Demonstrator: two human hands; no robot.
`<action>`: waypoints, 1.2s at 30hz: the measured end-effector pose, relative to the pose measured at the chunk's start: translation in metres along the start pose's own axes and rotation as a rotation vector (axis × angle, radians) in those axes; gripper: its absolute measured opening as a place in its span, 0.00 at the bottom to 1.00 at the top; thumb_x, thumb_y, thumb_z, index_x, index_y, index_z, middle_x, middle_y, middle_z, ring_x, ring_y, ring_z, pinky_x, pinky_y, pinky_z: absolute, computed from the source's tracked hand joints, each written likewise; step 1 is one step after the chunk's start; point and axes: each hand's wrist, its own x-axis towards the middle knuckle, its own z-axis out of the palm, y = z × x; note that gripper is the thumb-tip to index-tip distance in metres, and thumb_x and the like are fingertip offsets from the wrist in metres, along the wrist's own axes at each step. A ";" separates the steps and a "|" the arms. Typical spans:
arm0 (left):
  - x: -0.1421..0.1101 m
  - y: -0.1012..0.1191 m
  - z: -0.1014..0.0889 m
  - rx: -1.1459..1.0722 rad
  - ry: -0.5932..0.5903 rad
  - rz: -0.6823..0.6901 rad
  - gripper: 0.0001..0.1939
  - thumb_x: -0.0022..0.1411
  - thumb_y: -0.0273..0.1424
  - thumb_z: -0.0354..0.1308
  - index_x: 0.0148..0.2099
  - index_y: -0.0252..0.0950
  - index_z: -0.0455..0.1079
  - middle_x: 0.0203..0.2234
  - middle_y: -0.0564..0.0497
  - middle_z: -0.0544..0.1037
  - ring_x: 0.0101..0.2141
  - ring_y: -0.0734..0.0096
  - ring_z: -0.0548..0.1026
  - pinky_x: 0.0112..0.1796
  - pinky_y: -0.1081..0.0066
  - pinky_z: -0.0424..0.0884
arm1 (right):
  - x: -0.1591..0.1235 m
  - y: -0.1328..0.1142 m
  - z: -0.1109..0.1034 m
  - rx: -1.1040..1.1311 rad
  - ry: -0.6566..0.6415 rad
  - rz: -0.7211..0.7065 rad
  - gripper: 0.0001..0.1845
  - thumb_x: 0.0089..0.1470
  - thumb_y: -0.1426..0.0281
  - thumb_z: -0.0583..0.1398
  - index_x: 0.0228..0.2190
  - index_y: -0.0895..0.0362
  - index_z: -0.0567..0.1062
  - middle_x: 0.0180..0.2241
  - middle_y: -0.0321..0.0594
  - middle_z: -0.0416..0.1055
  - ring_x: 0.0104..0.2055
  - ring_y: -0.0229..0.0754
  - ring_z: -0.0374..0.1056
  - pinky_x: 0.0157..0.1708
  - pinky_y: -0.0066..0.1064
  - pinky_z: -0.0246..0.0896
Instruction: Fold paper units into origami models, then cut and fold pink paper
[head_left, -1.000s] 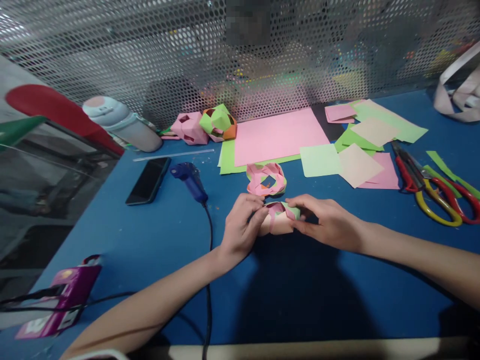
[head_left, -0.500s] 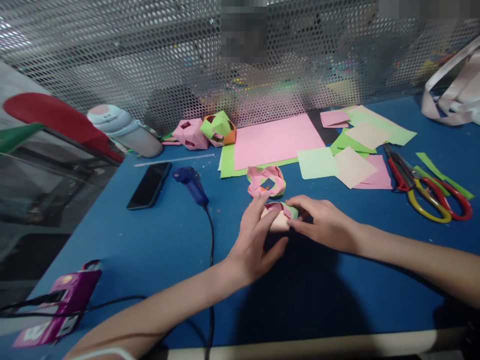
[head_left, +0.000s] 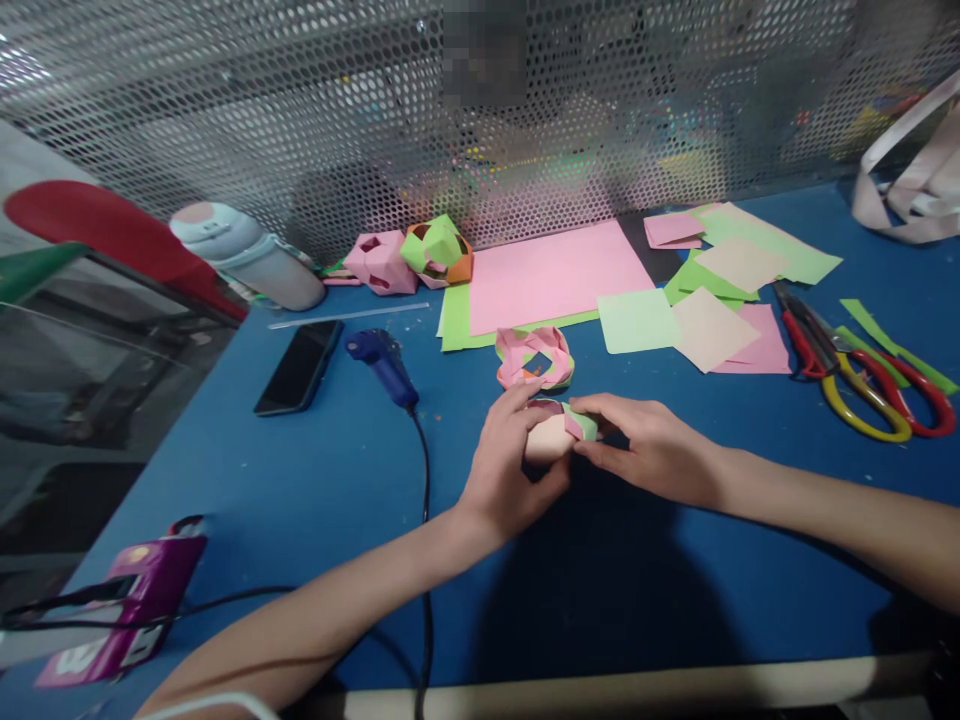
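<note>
Between both hands is a folded paper piece (head_left: 551, 438), cream in front with a pink and pale green fold on its right side. My left hand (head_left: 504, 455) holds it from the left, fingers along the back and left edge, thumb at the lower front. At the green end, my right hand (head_left: 645, 443) pinches it between thumb and fingers. Just behind them a pink and green folded paper ring (head_left: 534, 357) lies on the blue table (head_left: 315, 500). The fingers partly hide the held piece.
Behind lie a large pink sheet (head_left: 559, 275) and square papers (head_left: 637, 322). Scissors (head_left: 866, 390) are at right. A blue glue gun (head_left: 382, 365) trails its cord past my left forearm. Further left are a phone (head_left: 298, 368), a bottle (head_left: 244, 255) and a purple power strip (head_left: 146, 590).
My left thumb has come in against the lower front of the paper piece, and the left fingers have shifted slightly. The right hand keeps its pinch. The view has moved a little.
</note>
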 end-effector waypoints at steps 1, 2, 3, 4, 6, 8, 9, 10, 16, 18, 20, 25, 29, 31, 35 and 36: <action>0.001 0.000 -0.001 -0.012 0.000 -0.014 0.21 0.57 0.23 0.61 0.52 0.38 0.64 0.54 0.39 0.70 0.59 0.52 0.68 0.56 0.49 0.67 | 0.000 0.000 0.000 -0.005 0.006 -0.013 0.14 0.61 0.68 0.60 0.48 0.61 0.72 0.43 0.47 0.78 0.40 0.43 0.75 0.40 0.33 0.71; 0.001 0.001 -0.002 -0.023 -0.003 -0.029 0.20 0.58 0.24 0.61 0.51 0.38 0.64 0.54 0.39 0.70 0.59 0.52 0.68 0.56 0.49 0.67 | 0.001 0.000 0.000 -0.009 0.014 -0.026 0.14 0.62 0.68 0.59 0.48 0.61 0.73 0.44 0.48 0.78 0.41 0.43 0.75 0.41 0.34 0.72; 0.002 0.001 -0.004 -0.032 -0.006 -0.044 0.18 0.58 0.25 0.61 0.51 0.38 0.64 0.54 0.39 0.71 0.59 0.52 0.68 0.56 0.49 0.67 | 0.001 0.000 0.000 -0.014 0.019 -0.038 0.14 0.62 0.67 0.59 0.48 0.61 0.73 0.44 0.48 0.78 0.41 0.44 0.76 0.41 0.34 0.72; 0.002 0.001 -0.005 -0.042 -0.007 -0.058 0.17 0.59 0.26 0.61 0.51 0.38 0.65 0.54 0.39 0.71 0.59 0.53 0.68 0.56 0.50 0.67 | 0.001 0.000 -0.001 -0.019 0.026 -0.049 0.14 0.63 0.67 0.59 0.47 0.61 0.73 0.44 0.49 0.78 0.42 0.44 0.76 0.41 0.34 0.73; 0.002 0.000 -0.007 -0.064 -0.009 -0.084 0.15 0.61 0.29 0.61 0.50 0.38 0.65 0.53 0.39 0.71 0.59 0.53 0.68 0.56 0.50 0.67 | 0.000 0.001 0.000 -0.031 0.041 -0.074 0.14 0.64 0.66 0.58 0.48 0.61 0.73 0.45 0.49 0.78 0.43 0.44 0.76 0.41 0.35 0.74; 0.001 0.000 -0.009 -0.088 -0.012 -0.117 0.14 0.63 0.31 0.60 0.50 0.38 0.65 0.54 0.39 0.71 0.59 0.53 0.67 0.56 0.51 0.67 | 0.000 0.003 0.000 -0.042 0.050 -0.099 0.15 0.64 0.67 0.58 0.49 0.61 0.72 0.47 0.50 0.78 0.46 0.45 0.76 0.43 0.36 0.74; 0.001 -0.001 -0.009 -0.101 -0.014 -0.136 0.13 0.64 0.32 0.59 0.50 0.38 0.65 0.54 0.39 0.70 0.59 0.53 0.67 0.56 0.51 0.67 | -0.001 0.004 0.000 -0.046 0.052 -0.109 0.15 0.64 0.67 0.58 0.50 0.61 0.72 0.48 0.51 0.77 0.48 0.46 0.76 0.45 0.37 0.74; 0.000 -0.001 -0.010 -0.115 -0.015 -0.154 0.13 0.64 0.33 0.59 0.50 0.38 0.65 0.54 0.39 0.70 0.60 0.53 0.67 0.56 0.52 0.67 | -0.001 0.005 0.001 -0.048 0.052 -0.115 0.15 0.63 0.68 0.58 0.50 0.61 0.72 0.49 0.51 0.77 0.49 0.46 0.75 0.47 0.37 0.74; -0.002 -0.001 -0.010 -0.220 0.004 -0.223 0.13 0.66 0.36 0.58 0.50 0.38 0.66 0.57 0.40 0.67 0.60 0.53 0.66 0.58 0.51 0.64 | -0.002 0.009 0.002 -0.061 0.059 -0.120 0.17 0.62 0.70 0.59 0.51 0.62 0.72 0.50 0.52 0.76 0.53 0.48 0.74 0.51 0.39 0.73; -0.003 -0.001 -0.010 -0.247 -0.003 -0.226 0.13 0.66 0.37 0.57 0.51 0.39 0.66 0.58 0.40 0.66 0.61 0.53 0.65 0.58 0.51 0.63 | -0.002 0.009 0.003 -0.064 0.065 -0.132 0.17 0.62 0.71 0.59 0.51 0.63 0.72 0.50 0.52 0.76 0.54 0.48 0.73 0.52 0.39 0.72; -0.004 -0.001 -0.010 -0.261 -0.010 -0.231 0.13 0.67 0.37 0.57 0.51 0.39 0.66 0.58 0.40 0.65 0.61 0.53 0.64 0.58 0.51 0.63 | -0.002 0.010 0.003 -0.065 0.062 -0.135 0.17 0.62 0.71 0.59 0.52 0.62 0.72 0.50 0.52 0.77 0.54 0.48 0.73 0.53 0.39 0.72; -0.006 -0.002 -0.012 -0.270 -0.008 -0.246 0.12 0.66 0.36 0.57 0.50 0.39 0.66 0.59 0.40 0.65 0.61 0.53 0.64 0.58 0.51 0.62 | -0.002 0.010 0.001 -0.057 0.049 -0.107 0.18 0.62 0.70 0.60 0.52 0.61 0.72 0.50 0.51 0.77 0.54 0.48 0.73 0.52 0.40 0.72; -0.007 -0.005 -0.015 -0.273 -0.019 -0.232 0.11 0.66 0.35 0.55 0.49 0.39 0.65 0.59 0.40 0.64 0.61 0.51 0.64 0.58 0.49 0.62 | -0.002 0.012 0.001 -0.054 0.041 -0.092 0.18 0.61 0.70 0.61 0.52 0.61 0.73 0.51 0.51 0.76 0.54 0.48 0.74 0.52 0.40 0.73; -0.007 -0.006 -0.016 -0.272 -0.024 -0.224 0.11 0.66 0.35 0.54 0.49 0.39 0.65 0.59 0.40 0.65 0.60 0.51 0.64 0.58 0.48 0.63 | -0.003 0.012 0.002 -0.059 0.055 -0.124 0.18 0.61 0.72 0.61 0.52 0.60 0.73 0.51 0.50 0.77 0.54 0.48 0.73 0.53 0.41 0.72; -0.007 -0.007 -0.018 -0.271 -0.052 -0.229 0.12 0.66 0.38 0.54 0.49 0.38 0.65 0.60 0.39 0.63 0.61 0.49 0.64 0.57 0.47 0.63 | -0.006 0.011 0.003 -0.083 0.059 -0.166 0.17 0.61 0.72 0.59 0.52 0.59 0.73 0.51 0.50 0.76 0.57 0.48 0.71 0.54 0.42 0.72; -0.007 -0.007 -0.018 -0.276 -0.056 -0.232 0.13 0.66 0.39 0.54 0.49 0.38 0.65 0.60 0.39 0.63 0.61 0.49 0.64 0.57 0.47 0.63 | -0.007 0.010 0.003 -0.095 0.048 -0.165 0.16 0.62 0.72 0.59 0.51 0.59 0.73 0.52 0.51 0.75 0.57 0.48 0.71 0.54 0.42 0.71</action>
